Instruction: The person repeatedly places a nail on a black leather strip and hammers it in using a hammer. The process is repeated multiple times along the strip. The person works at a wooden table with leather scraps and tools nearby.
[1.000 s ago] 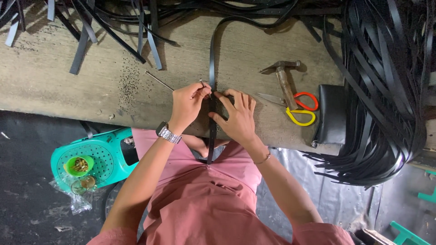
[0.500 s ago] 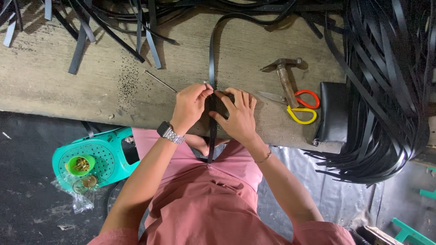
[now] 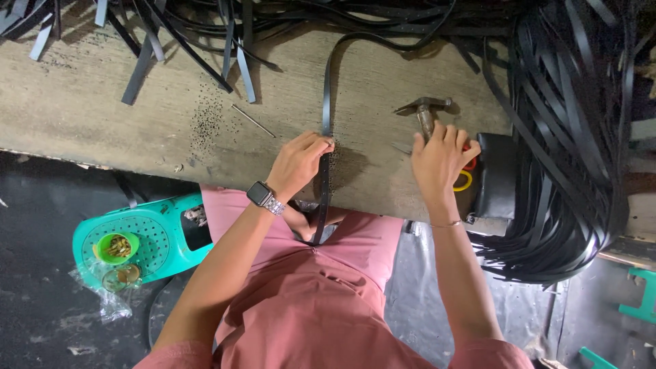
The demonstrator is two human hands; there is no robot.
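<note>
Left hand (image 3: pixel 299 164) pinches the black strap (image 3: pixel 326 102) flat on the wooden bench (image 3: pixel 102 116); right hand (image 3: pixel 439 160), fingers spread, covers the hammer (image 3: pixel 425 109) handle. Striking appears not yet begun.

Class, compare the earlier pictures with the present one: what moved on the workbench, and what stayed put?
The right hand let go of the long black strap and moved right, onto the wooden-handled hammer. The left hand still presses the strap to the worn wooden bench. Strap and hammer lie where they were.
</note>
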